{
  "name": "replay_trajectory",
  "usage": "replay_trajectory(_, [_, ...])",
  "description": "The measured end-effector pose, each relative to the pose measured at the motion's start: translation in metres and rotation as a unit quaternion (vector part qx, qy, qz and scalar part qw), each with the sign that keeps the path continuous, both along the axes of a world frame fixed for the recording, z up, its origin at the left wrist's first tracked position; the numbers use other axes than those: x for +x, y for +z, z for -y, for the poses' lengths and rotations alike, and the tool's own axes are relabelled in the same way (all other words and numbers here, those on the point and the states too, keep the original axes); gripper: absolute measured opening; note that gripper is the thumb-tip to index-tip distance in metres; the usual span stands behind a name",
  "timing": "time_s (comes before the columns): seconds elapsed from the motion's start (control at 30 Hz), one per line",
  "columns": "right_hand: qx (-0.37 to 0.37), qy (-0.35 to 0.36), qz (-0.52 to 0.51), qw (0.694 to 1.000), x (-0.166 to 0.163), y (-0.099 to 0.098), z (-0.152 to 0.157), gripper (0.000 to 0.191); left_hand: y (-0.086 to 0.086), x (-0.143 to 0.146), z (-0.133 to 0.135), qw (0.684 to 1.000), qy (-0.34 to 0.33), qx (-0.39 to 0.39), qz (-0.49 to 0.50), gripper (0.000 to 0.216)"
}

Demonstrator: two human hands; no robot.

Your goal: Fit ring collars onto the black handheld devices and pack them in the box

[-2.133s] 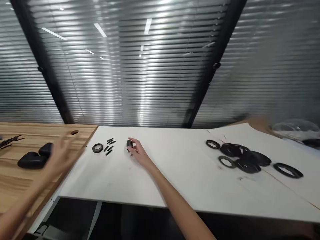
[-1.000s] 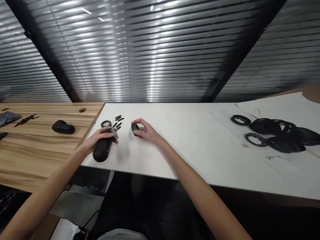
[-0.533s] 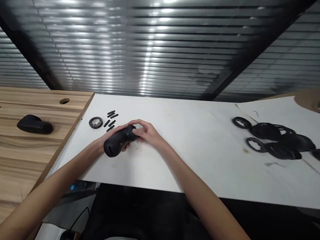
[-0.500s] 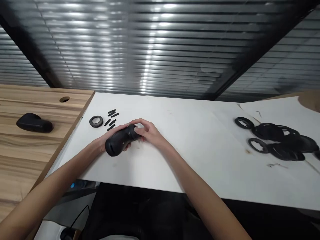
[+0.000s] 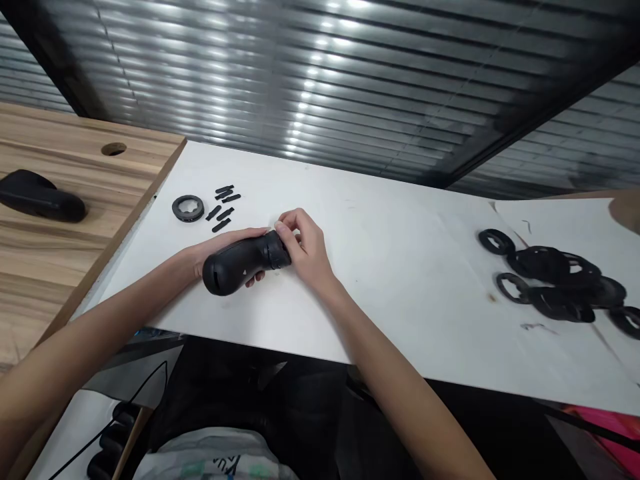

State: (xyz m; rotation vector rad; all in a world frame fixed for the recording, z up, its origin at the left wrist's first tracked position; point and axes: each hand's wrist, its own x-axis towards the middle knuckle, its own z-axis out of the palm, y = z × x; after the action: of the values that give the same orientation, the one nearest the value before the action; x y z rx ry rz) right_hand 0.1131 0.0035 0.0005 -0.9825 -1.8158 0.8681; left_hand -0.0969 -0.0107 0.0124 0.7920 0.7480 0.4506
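My left hand is wrapped around a black curved handheld device from beneath, with fingertips showing below it. The device is held just above the white table, its rounded, slotted end toward the lower left. A ribbed collar sits at its right end. My right hand is closed at that end, with thumb and bent fingers against the collar's upper edge. Whether a small part is between those fingers is hidden. To the left of the hands lie a black ring with a notched opening and several small black strips.
A similar black device lies on the wooden table at left. On the right of the white table is a pile of black rings and casings. Metallic blinds stand behind. Below left, a box holds black parts.
My right hand has shifted its grip on the collar, its fingers now more curled at the upper edge. The device lies a little flatter. The whole view has tilted and moved slightly.
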Motion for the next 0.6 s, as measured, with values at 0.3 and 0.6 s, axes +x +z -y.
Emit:
replay_trajectory(0.3, [-0.14, 0.169, -0.07, 0.973, -0.006, 0.018, 0.013, 0.053, 0.014, 0.007, 0.005, 0.999, 0.023, -0.024, -0.03, 0.049])
replay_trajectory(0.6, [-0.092, 0.122, -0.02, 0.988, -0.009, 0.006, 0.015, 0.062, 0.007, 0.008, 0.005, 0.999, 0.02, 0.004, 0.041, 0.065])
